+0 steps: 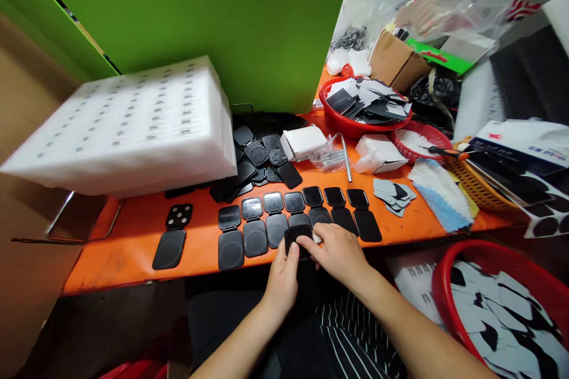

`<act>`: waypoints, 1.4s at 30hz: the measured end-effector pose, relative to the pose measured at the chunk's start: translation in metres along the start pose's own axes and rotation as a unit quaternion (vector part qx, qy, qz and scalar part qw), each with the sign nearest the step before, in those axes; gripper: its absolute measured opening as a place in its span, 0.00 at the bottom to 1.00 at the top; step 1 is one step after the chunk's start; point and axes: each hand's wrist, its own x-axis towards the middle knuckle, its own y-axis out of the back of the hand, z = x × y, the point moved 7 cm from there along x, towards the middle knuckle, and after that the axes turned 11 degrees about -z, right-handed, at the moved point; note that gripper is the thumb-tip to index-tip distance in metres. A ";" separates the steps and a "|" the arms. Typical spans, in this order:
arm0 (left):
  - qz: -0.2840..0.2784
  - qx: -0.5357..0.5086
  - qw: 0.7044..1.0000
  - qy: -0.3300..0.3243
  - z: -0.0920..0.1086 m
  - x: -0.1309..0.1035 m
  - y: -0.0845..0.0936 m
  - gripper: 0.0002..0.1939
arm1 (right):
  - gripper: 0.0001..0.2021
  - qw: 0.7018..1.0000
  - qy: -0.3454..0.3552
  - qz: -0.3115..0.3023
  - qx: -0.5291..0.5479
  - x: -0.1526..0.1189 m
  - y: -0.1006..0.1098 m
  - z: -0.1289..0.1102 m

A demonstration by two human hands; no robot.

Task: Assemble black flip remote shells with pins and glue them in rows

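My left hand (284,278) grips a black folding pad (297,231) by its near left edge, above the front edge of the orange table. The fingers of my right hand (340,253) close on the pad's right side, its thumb pressed on the surface. A small white thing (317,234) shows beside my right fingers; I cannot tell what it is. Just behind my hands, a row of opened folding pads (255,238) lies flat, with glossy smaller squares at the far side and matte larger panels nearer. Another opened pad (169,249) with pale dots lies apart at left.
White foam trays (133,136) stand at the left back, beside a pile of loose black parts (255,154). White boxes (304,141), a metal rod (346,157), grey backing pieces (393,196) and a cloth (438,192) lie rightward. Red basins (326,112) hold sheets and scraps.
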 end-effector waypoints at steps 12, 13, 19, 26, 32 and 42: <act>0.007 -0.027 1.000 -0.014 -0.003 0.007 0.005 0.20 | 0.20 0.930 -0.006 -0.029 0.366 0.002 -0.040 0.009; 0.004 -0.022 1.000 -0.017 -0.002 0.006 0.004 0.19 | 0.19 0.933 0.005 -0.024 0.359 0.002 -0.039 0.007; -0.006 -0.040 0.999 -0.013 -0.001 0.002 0.001 0.17 | 0.18 0.932 0.016 -0.026 0.361 0.001 -0.039 0.007; -0.006 -0.004 1.000 0.014 -0.007 0.009 0.004 0.23 | 0.20 0.950 0.011 -0.032 0.312 -0.003 -0.039 0.013; -0.024 -0.006 0.997 0.076 -0.015 0.010 0.005 0.26 | 0.17 0.991 -0.091 0.090 -0.023 0.003 0.063 0.106; -0.006 -0.027 0.998 0.048 -0.036 0.018 0.016 0.26 | 0.16 0.960 -0.150 -0.002 -0.235 0.050 0.126 0.206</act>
